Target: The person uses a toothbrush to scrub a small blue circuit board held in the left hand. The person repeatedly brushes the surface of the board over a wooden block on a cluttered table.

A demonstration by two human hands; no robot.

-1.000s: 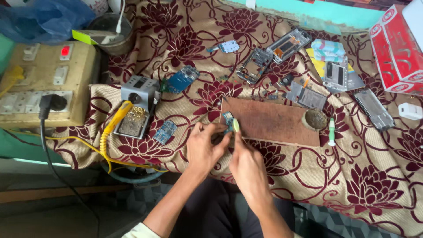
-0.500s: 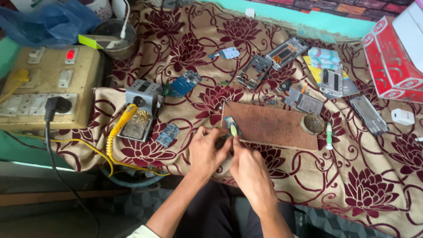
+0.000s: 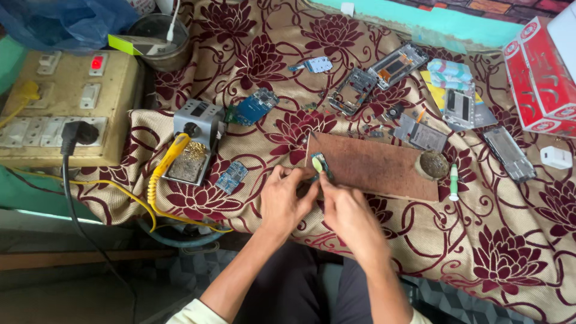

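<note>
At board edge: left hand [image 3: 287, 201] grip pinched on small circuit board [image 3: 320, 164]; right hand [image 3: 348, 211] grip closed, contents unclear.

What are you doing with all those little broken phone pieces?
A person sits at a table covered with a beige cloth with dark red flowers. Both hands meet at the near left corner of a brown rectangular board: the left hand and right hand hold a small blue-green circuit board between the fingertips. A yellow-handled soldering iron rests in its grey stand to the left. Opened phone frames lie scattered behind.
</note>
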